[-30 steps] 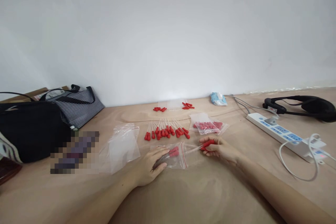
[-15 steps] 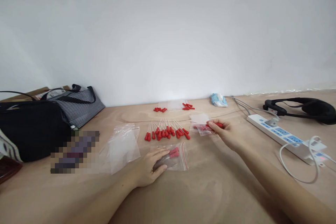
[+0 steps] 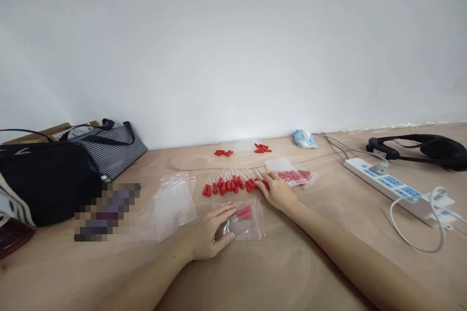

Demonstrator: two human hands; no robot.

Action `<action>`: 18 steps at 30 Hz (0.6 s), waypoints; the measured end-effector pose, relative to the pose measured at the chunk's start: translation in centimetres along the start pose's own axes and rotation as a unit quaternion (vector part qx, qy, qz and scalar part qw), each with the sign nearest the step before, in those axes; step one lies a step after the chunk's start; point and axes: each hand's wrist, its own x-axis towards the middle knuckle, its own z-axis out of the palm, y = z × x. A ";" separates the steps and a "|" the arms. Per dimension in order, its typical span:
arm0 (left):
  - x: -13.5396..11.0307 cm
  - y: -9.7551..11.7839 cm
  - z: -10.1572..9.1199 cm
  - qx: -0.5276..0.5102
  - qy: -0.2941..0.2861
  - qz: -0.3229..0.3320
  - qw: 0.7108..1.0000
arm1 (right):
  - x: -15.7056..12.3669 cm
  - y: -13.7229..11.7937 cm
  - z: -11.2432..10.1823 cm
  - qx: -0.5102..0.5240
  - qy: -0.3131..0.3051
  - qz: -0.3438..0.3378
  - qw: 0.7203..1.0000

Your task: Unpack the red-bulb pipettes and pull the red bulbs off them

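Note:
My left hand (image 3: 208, 233) lies over the left end of a clear zip bag (image 3: 241, 229), fingers stretched and thumb apart. Inside that bag are a few red rubber bulbs (image 3: 243, 213). Beyond it, droppers (image 3: 228, 184) with red bulbs and thin pale tubes lie in a fanned row, bulbs towards me. At the row's right end my right hand (image 3: 276, 192) has its thumb and fingers closed around a red-bulbed dropper, partly covered by the fingers. Just right of this hand are filled zip bags (image 3: 294, 177) with red bulbs showing through the plastic.
Flat clear bags (image 3: 175, 204) lie to the left. More droppers (image 3: 262, 148) sit near the wall, by a blue-white packet (image 3: 305, 139). A power strip (image 3: 397, 189) with cables and a black headset (image 3: 419, 150) are at right; a striped bag (image 3: 113, 150) and black bag (image 3: 47, 180) at left.
My right hand has let go of the bag with red bulbs on the right pile and moved left to the dropper row. The left hand stays on its bag.

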 end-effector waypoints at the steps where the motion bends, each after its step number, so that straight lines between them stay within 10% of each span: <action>1: 0.0 0.0 0.0 -0.003 0.001 0.000 1.000 | -0.4 -0.1 -0.4 -0.008 0.004 -0.011 1.000; 9: 0.0 0.2 -0.2 -0.021 -0.004 -0.006 1.000 | -3.7 -2.0 -2.6 0.189 -0.118 -0.058 0.973; 18: 0.3 0.1 -0.2 0.000 -0.035 0.007 0.999 | -2.8 -3.4 -0.6 0.168 -0.167 -0.053 0.970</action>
